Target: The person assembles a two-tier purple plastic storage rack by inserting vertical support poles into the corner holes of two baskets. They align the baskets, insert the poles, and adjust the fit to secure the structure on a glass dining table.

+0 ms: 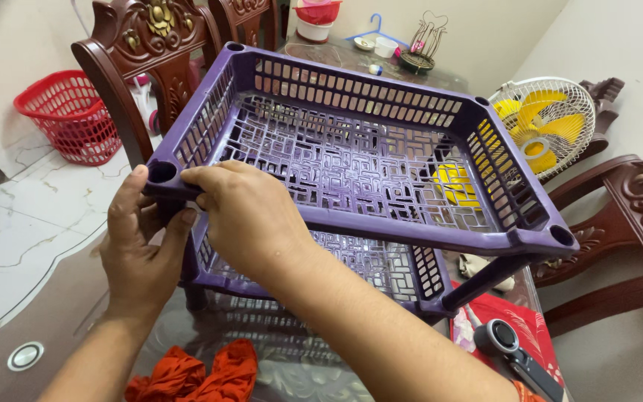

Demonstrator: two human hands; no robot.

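Both hands gripping near-left corner of purple rack tray [381, 160]: left hand [137, 246] on post, right hand [243, 216] on rim. Far posts unseated; tray may tilt, slip.

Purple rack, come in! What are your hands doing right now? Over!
Left hand and right hand both gripping the near-left corner of the purple rack. Top tray tilted above the lower tray. Orange cloth on the glass table below.
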